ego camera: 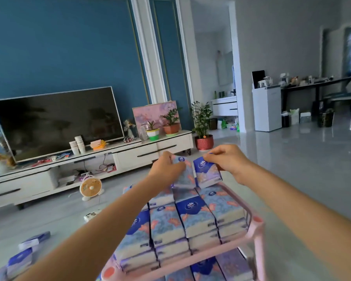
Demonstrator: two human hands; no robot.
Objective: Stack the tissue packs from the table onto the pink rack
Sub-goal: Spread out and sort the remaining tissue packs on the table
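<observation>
Placing step: left hand (167,169) grips a blue-and-purple wrapped tissue pack (184,176), right hand (228,162) pinches a second tissue pack (207,173) beside it, both atop stacked packs (195,216) on the pink plastic rack (259,240) below. Next, probably: level them, release.

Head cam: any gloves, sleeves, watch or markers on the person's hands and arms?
No. The left hand and the right hand are bare: no gloves, rings, watch or bands in view. Both forearms are uncovered as far as the frame shows, and no sleeve edge appears.
</observation>
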